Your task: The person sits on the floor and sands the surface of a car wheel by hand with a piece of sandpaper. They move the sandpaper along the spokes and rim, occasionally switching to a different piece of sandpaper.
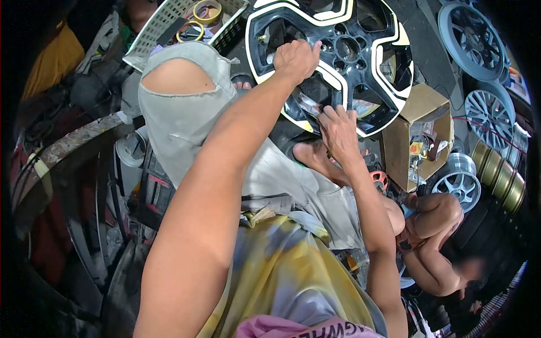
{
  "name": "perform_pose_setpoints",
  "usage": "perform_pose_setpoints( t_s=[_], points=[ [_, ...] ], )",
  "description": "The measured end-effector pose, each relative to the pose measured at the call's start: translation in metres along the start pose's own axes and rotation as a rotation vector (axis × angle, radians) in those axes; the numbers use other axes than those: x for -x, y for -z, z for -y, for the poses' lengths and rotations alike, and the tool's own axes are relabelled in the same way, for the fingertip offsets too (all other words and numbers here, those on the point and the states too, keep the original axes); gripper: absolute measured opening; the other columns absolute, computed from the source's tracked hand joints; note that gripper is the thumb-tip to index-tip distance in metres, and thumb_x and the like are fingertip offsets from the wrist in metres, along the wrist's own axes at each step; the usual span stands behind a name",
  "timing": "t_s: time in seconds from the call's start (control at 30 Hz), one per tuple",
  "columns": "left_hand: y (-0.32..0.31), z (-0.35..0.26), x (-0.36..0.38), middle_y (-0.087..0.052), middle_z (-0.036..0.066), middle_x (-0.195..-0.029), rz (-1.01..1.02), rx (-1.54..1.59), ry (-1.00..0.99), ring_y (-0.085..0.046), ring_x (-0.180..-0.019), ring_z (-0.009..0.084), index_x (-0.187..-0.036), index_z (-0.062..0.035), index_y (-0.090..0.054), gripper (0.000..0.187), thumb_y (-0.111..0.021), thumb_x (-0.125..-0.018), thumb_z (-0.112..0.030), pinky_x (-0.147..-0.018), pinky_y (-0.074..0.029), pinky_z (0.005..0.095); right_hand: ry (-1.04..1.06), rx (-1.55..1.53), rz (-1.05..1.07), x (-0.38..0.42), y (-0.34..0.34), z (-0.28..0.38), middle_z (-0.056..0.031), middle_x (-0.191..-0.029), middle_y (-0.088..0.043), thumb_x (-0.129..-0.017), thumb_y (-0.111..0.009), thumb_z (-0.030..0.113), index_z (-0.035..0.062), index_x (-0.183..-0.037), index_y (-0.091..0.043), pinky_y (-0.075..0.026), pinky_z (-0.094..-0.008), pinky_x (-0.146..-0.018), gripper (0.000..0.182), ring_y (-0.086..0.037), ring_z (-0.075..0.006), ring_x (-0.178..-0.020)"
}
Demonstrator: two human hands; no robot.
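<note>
A black car wheel rim (360, 73) with pale cream strips along its spokes and outer lip lies in front of me, at the top of the head view. My left hand (297, 59) is closed over a spoke on the rim's left side, its thumb stretched toward the hub. My right hand (339, 132) grips the near lip, fingers bent over the end of a cream-edged spoke. Whether a small piece is pinched under those fingertips is hidden. My bent knee (174, 76), showing through torn grey trousers, is left of the rim.
A pale plastic basket (152, 34) with tape rolls (207, 11) stands at upper left. Right of the rim is an open cardboard box (414, 135). More wheels, one blue-grey (473, 42) and one gold (499, 177), line the right. Another person (434, 242) crouches at lower right.
</note>
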State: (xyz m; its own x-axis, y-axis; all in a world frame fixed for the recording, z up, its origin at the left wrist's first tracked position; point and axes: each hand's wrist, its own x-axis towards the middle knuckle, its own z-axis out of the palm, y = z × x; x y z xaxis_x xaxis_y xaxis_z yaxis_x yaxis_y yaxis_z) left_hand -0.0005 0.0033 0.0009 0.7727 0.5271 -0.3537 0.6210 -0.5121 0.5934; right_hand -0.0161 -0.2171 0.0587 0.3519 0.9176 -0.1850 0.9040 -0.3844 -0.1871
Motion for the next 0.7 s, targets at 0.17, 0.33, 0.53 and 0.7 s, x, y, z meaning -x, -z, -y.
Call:
perform_pose_setpoints(
  t_s=[0.17, 0.33, 0.53, 0.7],
  points=[
    [0.001, 0.003, 0.0, -0.073, 0.03, -0.099, -0.004, -0.008, -0.004, -0.072, -0.1, 0.0448, -0.099, 0.0053, -0.075, 0.068, -0.042, -0.105, -0.054, -0.092, -0.056, 0.0502, 0.006, -0.019, -0.037, 0.005, 0.001, -0.001, -0.0051, -0.096, -0.056, -0.086, -0.069, 0.014, 0.0092, -0.091, -0.071, -0.038, -0.042, -0.081, 0.007, -0.054, -0.0268, -0.096],
    [-0.004, 0.003, -0.001, -0.073, 0.03, -0.098, -0.037, 0.0, -0.031, -0.072, -0.098, 0.0454, -0.098, 0.0052, -0.075, 0.066, -0.044, -0.105, -0.053, -0.091, -0.056, 0.0513, -0.015, 0.014, 0.013, -0.001, -0.004, -0.001, -0.0055, -0.095, -0.057, -0.086, -0.068, 0.014, 0.0091, -0.092, -0.071, -0.038, -0.0423, -0.081, 0.008, -0.054, -0.0273, -0.096],
    [-0.004, 0.002, 0.0, -0.073, 0.03, -0.099, -0.003, 0.009, 0.01, -0.072, -0.099, 0.0458, -0.099, 0.0049, -0.075, 0.068, -0.043, -0.105, -0.054, -0.091, -0.056, 0.0508, -0.03, -0.116, 0.105, 0.004, 0.015, -0.01, -0.0043, -0.096, -0.063, -0.087, -0.069, 0.019, 0.008, -0.09, -0.075, -0.039, -0.0442, -0.082, 0.013, -0.054, -0.0271, -0.096],
    [0.0, 0.001, -0.001, -0.073, 0.03, -0.099, 0.008, -0.005, -0.004, -0.072, -0.099, 0.0456, -0.099, 0.0053, -0.075, 0.068, -0.043, -0.105, -0.054, -0.09, -0.056, 0.0506, 0.092, -0.148, 0.048, -0.018, 0.006, -0.005, -0.0053, -0.095, -0.059, -0.089, -0.069, 0.018, 0.0081, -0.092, -0.072, -0.037, -0.0433, -0.079, 0.01, -0.053, -0.0284, -0.094]
  ],
)
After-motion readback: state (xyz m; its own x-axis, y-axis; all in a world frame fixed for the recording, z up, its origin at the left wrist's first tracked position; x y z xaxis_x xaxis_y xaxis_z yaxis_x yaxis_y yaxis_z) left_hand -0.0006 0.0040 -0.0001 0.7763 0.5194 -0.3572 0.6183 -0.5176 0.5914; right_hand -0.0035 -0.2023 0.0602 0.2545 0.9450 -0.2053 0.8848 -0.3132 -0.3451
